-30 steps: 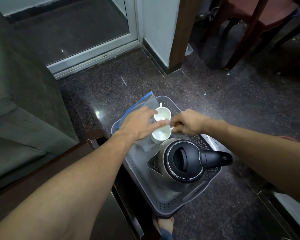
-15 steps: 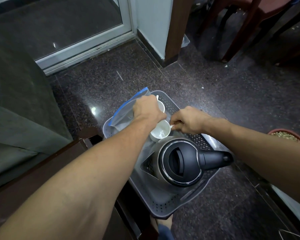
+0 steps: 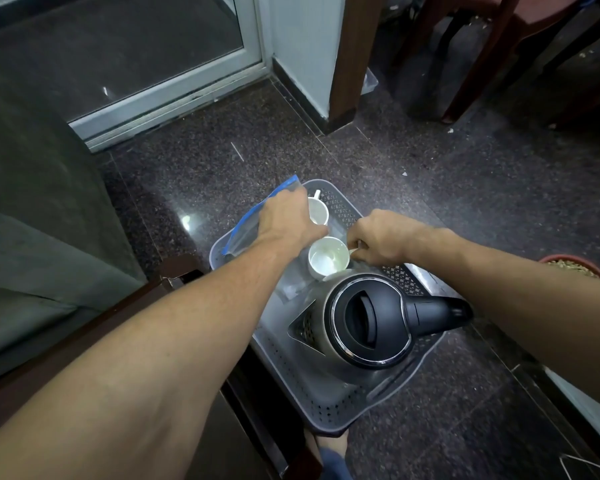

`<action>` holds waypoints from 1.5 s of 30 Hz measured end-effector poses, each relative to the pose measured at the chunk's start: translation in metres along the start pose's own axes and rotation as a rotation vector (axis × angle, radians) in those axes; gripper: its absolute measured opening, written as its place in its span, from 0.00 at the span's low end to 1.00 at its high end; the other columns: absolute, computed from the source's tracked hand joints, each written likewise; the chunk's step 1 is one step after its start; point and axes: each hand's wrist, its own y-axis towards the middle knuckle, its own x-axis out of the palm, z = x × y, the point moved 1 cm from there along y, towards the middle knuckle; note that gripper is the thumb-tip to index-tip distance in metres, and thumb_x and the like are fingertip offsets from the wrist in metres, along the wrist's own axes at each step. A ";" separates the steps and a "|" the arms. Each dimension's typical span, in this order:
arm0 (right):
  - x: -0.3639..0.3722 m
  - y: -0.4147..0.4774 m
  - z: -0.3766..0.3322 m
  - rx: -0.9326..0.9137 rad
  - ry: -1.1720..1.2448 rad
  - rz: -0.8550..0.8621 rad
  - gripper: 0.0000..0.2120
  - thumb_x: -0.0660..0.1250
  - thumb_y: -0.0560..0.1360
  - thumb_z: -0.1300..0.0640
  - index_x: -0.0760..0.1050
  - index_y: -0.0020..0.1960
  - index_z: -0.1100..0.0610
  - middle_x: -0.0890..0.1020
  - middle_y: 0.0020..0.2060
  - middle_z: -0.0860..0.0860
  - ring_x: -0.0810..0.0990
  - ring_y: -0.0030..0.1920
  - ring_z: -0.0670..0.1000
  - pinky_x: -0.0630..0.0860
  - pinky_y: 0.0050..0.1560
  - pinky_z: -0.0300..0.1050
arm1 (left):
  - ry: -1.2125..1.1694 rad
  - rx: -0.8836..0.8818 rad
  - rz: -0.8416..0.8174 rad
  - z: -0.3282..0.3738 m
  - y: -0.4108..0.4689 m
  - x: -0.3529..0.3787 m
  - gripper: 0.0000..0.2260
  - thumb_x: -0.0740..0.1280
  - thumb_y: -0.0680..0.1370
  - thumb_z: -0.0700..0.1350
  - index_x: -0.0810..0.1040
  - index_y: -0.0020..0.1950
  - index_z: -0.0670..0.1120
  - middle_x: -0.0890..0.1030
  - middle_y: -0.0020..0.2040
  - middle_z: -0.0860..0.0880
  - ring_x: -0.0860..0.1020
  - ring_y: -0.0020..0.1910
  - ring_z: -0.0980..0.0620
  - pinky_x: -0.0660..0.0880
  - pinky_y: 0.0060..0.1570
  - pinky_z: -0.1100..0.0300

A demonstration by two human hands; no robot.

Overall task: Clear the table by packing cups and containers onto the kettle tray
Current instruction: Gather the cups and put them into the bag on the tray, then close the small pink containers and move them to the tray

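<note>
A grey perforated tray (image 3: 329, 420) carries a black-lidded steel kettle (image 3: 368, 320) at its near end. Behind the kettle stand two white cups. My right hand (image 3: 378, 239) pinches the handle of the near cup (image 3: 326, 259), which rests upright on the tray. The far cup (image 3: 318, 211) stands by the tray's back rim. A clear plastic bag with a blue zip strip (image 3: 245, 233) leans along the tray's left side. My left hand (image 3: 288, 220) curls over the bag's top edge, right beside the far cup; its fingertips are hidden.
A dark wooden table edge (image 3: 84, 327) runs under my left arm, with a grey-green sofa (image 3: 32, 220) to the left. A clay pot of grains (image 3: 575, 266) sits at the right. Chair legs (image 3: 465, 64) stand at the back right on the granite floor.
My left hand has moved from over both cups back and left to the bag, uncovering the far cup. My right hand has stayed on the near cup's handle.
</note>
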 end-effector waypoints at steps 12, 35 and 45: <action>-0.011 -0.006 -0.005 0.049 -0.055 -0.044 0.07 0.69 0.74 0.50 0.84 0.48 0.50 0.85 0.42 0.53 0.82 0.44 0.58 0.81 0.45 0.49 | 0.020 0.057 0.021 -0.003 -0.009 -0.002 0.36 0.76 0.70 0.62 0.72 0.70 0.44 0.79 0.64 0.45 0.79 0.62 0.43 0.75 0.57 0.51; -0.117 -0.021 -0.405 -0.198 0.299 0.335 0.09 0.64 0.74 0.57 0.84 0.44 0.53 0.85 0.39 0.58 0.85 0.39 0.61 0.84 0.47 0.54 | -0.084 -0.366 0.237 -0.265 -0.244 -0.188 0.14 0.65 0.77 0.54 0.82 0.58 0.51 0.85 0.56 0.45 0.81 0.58 0.39 0.78 0.58 0.49; -0.026 -0.075 -0.647 -0.225 0.185 0.150 0.13 0.68 0.73 0.53 0.84 0.54 0.58 0.84 0.52 0.62 0.82 0.55 0.63 0.78 0.53 0.50 | -0.121 -0.508 0.093 -0.433 -0.442 -0.180 0.15 0.67 0.76 0.55 0.83 0.58 0.49 0.83 0.56 0.39 0.80 0.57 0.35 0.77 0.54 0.50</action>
